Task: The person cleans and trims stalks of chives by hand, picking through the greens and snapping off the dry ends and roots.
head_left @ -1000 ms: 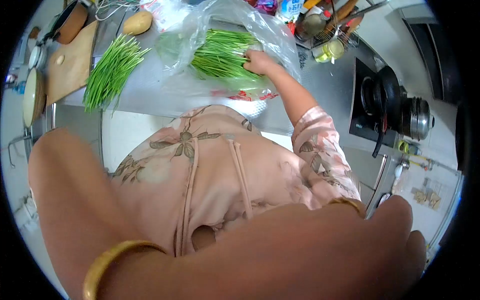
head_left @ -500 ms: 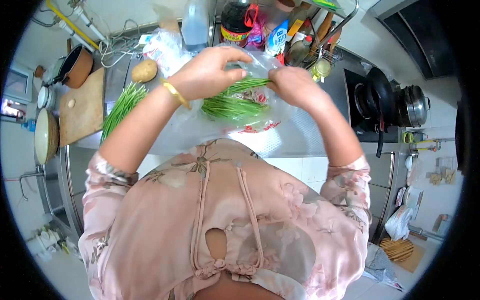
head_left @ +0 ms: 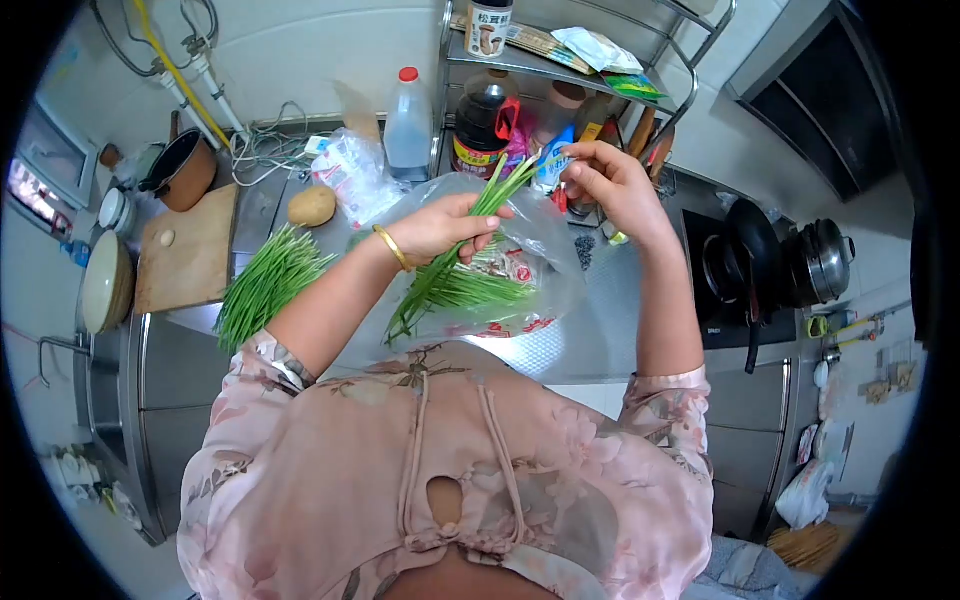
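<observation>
Bunch of green stalks [head_left: 430,280] is up over the clear plastic bag [head_left: 560,250], mid-worktop [head_left: 622,310] near the front edge, slanted, pale ends toward the back edge. Left hand [head_left: 455,228]: grip clamped round the bunch. Right hand [head_left: 620,195] is raised by the pale ends, thumb and forefinger near each other; can't tell if its grip pinches anything. Change from half a second ago: left fingers were spread above the bag, right hand was on the stalk ends; now left has the bunch, right is off to the side. More stalks [head_left: 485,290] lie in the bag. Loose pile [head_left: 270,285] left of the bag, at the front edge, same as before. Potato [head_left: 312,206] just behind the pile; cutting board [head_left: 190,265] toward the left end; wok [head_left: 752,250] on the stove, right end. Camera has tipped up, so more shelf [head_left: 540,68] shows along the back edge.
</observation>
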Tool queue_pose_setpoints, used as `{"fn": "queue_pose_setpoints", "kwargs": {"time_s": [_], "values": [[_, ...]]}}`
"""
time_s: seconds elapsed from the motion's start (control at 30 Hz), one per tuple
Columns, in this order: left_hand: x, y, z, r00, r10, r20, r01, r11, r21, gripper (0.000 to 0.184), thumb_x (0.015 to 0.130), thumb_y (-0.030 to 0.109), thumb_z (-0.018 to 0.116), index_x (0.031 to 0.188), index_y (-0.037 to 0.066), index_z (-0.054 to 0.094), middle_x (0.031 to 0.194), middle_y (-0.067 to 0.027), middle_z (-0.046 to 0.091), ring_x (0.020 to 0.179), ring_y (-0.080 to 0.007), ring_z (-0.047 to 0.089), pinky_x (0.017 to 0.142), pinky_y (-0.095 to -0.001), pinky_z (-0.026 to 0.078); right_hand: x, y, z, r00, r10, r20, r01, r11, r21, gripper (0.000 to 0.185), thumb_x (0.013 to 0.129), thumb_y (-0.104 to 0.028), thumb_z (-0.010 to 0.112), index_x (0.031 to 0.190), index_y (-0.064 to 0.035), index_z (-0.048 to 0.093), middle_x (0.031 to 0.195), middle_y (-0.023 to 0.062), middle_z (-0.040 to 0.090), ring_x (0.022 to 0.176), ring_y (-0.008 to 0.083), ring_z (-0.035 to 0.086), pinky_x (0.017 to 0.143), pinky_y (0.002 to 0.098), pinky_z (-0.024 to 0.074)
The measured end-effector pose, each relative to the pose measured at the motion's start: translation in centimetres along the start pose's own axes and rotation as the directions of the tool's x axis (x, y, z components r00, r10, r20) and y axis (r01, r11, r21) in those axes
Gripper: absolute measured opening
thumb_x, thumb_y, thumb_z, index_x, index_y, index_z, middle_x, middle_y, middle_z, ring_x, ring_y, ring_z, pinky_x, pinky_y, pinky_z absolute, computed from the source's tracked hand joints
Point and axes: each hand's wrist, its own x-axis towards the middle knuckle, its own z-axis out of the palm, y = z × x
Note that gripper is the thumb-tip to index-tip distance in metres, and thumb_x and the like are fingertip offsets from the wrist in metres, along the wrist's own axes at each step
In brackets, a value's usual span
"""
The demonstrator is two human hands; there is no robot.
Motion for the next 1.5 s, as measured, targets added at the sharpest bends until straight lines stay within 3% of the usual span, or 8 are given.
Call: {"fn": "queue_pose_setpoints", "kwargs": {"time_s": [0.07, 0.37, 0.5, 0.87, 1.03, 1.3, 1.4, 1.5], "values": [[-0.2, 0.1, 0.1, 0.999, -0.036, 0.024, 0.037, 0.997, -0.072, 0.034, 0.088, 0.022, 0.048, 0.116, 0.002, 0.045, 0.068, -0.0003, 0.044, 0.058, -0.0083, 0.043, 0.053, -0.0218, 0.039, 0.1, 1.2, 1.0, 0.995, 0.033, -0.093, -0.006, 0.96, 0.279, 0.031, 0.085, -0.018, 0.054, 0.111, -0.0024, 0.05, 0.084, 0.0047, 0.058, 0.069, 0.0087, 0.055, 0.059, 0.0201, 0.0429], [0.1, 0.0, -0.2, 0.99, -0.116, 0.079, 0.128, 0.975, -0.184, 0.042, 0.09, 0.026, 0.044, 0.123, 0.001, 0.038, 0.071, -0.004, 0.049, 0.057, -0.0105, 0.047, 0.051, -0.0234, 0.042, 1.9, 4.1, 4.1, 0.983, 0.003, -0.182, 0.055, 0.948, 0.313, 0.018, 0.086, -0.016, 0.053, 0.095, -0.0019, 0.06, 0.073, -0.0004, 0.057, 0.059, 0.0057, 0.05, 0.053, 0.0185, 0.037], [0.3, 0.2, -0.3, 0.991, -0.107, 0.078, 0.117, 0.984, -0.134, 0.039, 0.089, 0.026, 0.046, 0.119, 0.001, 0.041, 0.07, -0.0047, 0.05, 0.055, -0.0109, 0.048, 0.05, -0.0236, 0.042, 1.8, 4.3, 4.2, 0.994, 0.007, -0.109, 0.041, 0.901, 0.433, 0.03, 0.089, -0.024, 0.049, 0.107, -0.0014, 0.056, 0.076, -0.0004, 0.055, 0.066, 0.0058, 0.049, 0.058, 0.0189, 0.0376], [1.2, 0.6, -0.6, 0.98, -0.175, 0.092, 0.192, 0.952, -0.238, 0.029, 0.088, 0.026, 0.048, 0.11, 0.007, 0.047, 0.065, -0.0018, 0.047, 0.052, -0.0104, 0.047, 0.048, -0.0236, 0.041, 2.8, 4.4, 6.3, 0.972, -0.102, -0.213, 0.15, 0.963, 0.223, 0.03, 0.089, -0.021, 0.048, 0.108, 0.0001, 0.055, 0.071, -0.0008, 0.056, 0.063, 0.005, 0.049, 0.055, 0.0189, 0.0377], [1.7, 1.9, -2.6, 0.989, -0.076, -0.129, 0.028, 0.94, -0.34, 0.023, 0.087, 0.022, 0.05, 0.101, 0.005, 0.051, 0.098, -0.012, 0.06, 0.088, -0.022, 0.06, 0.075, -0.0357, 0.051, 3.2, 4.3, 5.9, 0.916, -0.041, -0.4, 0.194, 0.916, 0.351, 0.025, 0.087, -0.018, 0.051, 0.104, 0.0003, 0.053, 0.081, 0.0023, 0.058, 0.068, 0.0066, 0.052, 0.061, 0.0202, 0.0415], [1.2, 4.2, -5.4, 0.936, -0.005, -0.352, -0.193, 0.827, -0.527, 0.015, 0.089, 0.017, 0.045, 0.093, 0.003, 0.051, 0.117, -0.0168, 0.05, 0.103, -0.0284, 0.053, 0.082, -0.0465, 0.048, 2.2, 5.6, 9.7, 0.996, -0.061, -0.072, 0.077, 0.965, 0.251, 0.019, 0.073, -0.011, 0.067, 0.086, -0.0018, 0.057, 0.072, -0.0019, 0.051, 0.064, 0.0045, 0.044, 0.057, 0.0203, 0.0387], [1.1, 4.4, -5.3, 0.926, 0.005, -0.378, -0.214, 0.833, -0.511, 0.016, 0.089, 0.015, 0.045, 0.094, 0.001, 0.049, 0.118, -0.0186, 0.049, 0.103, -0.0295, 0.053, 0.082, -0.045, 0.048, 2.0, 4.6, 10.9, 0.958, -0.244, -0.149, 0.267, 0.95, 0.164, 0.023, 0.07, -0.01, 0.069, 0.09, -0.0042, 0.057, 0.076, -0.0008, 0.049, 0.066, 0.0051, 0.044, 0.058, 0.0206, 0.0388], [1.4, 4.3, -5.3, 0.895, 0.025, -0.446, -0.251, 0.854, -0.455, 0.016, 0.089, 0.014, 0.043, 0.093, -0.001, 0.047, 0.116, -0.0205, 0.049, 0.102, -0.0306, 0.053, 0.083, -0.0425, 0.049, 1.8, 2.6, 11.1, 0.844, -0.527, -0.101, 0.487, 0.831, -0.269, 0.031, 0.067, -0.011, 0.069, 0.096, -0.0064, 0.058, 0.081, 0.0054, 0.048, 0.07, 0.016, 0.049, 0.062, 0.0268, 0.0414]]}}
